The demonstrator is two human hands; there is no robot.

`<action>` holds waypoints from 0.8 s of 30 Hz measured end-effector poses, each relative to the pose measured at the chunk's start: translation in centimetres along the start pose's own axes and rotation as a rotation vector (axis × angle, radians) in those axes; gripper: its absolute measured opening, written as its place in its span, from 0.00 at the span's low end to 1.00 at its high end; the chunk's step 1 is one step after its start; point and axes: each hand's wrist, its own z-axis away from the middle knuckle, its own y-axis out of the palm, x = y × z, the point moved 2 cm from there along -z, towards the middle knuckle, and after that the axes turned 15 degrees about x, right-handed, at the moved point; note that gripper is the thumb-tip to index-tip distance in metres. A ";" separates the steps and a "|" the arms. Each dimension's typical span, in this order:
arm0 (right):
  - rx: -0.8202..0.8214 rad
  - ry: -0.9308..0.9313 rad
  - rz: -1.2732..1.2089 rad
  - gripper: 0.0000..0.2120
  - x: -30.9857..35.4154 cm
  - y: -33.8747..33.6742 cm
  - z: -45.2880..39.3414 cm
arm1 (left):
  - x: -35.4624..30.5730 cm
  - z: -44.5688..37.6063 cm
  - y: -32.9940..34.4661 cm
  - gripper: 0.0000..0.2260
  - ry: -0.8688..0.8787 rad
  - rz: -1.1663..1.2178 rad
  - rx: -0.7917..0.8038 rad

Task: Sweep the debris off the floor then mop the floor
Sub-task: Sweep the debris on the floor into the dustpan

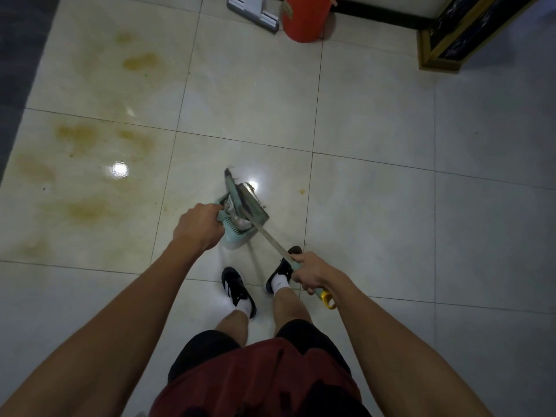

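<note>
My left hand (198,227) grips the top of a teal dustpan (237,236) that stands on the tiled floor just ahead of my feet. My right hand (313,273) grips the handle of a teal broom (240,194), near its yellow end cap (328,299). The broom head rests at the mouth of the dustpan, and grey debris lies inside the pan. A small yellowish crumb (301,192) lies on the tile to the right of the broom. Brown-yellow stains (81,133) spread over the tiles at the left.
A flat mop head (252,10) and a red bucket (304,16) stand at the far wall. A dark cabinet with a gold frame (457,37) occupies the upper right. A dark strip (18,70) runs along the left edge. My shoes (237,287) stand below the dustpan.
</note>
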 end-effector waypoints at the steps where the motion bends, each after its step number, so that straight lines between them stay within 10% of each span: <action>1: -0.015 0.002 -0.010 0.35 -0.3 0.1 0.5 | 0.5 0.2 -0.2 0.07 -0.019 0.041 -0.011; 24: -0.184 -0.160 -0.246 0.30 5.3 -4.9 3.1 | 5.1 3.6 -1.0 0.04 -0.133 0.146 0.004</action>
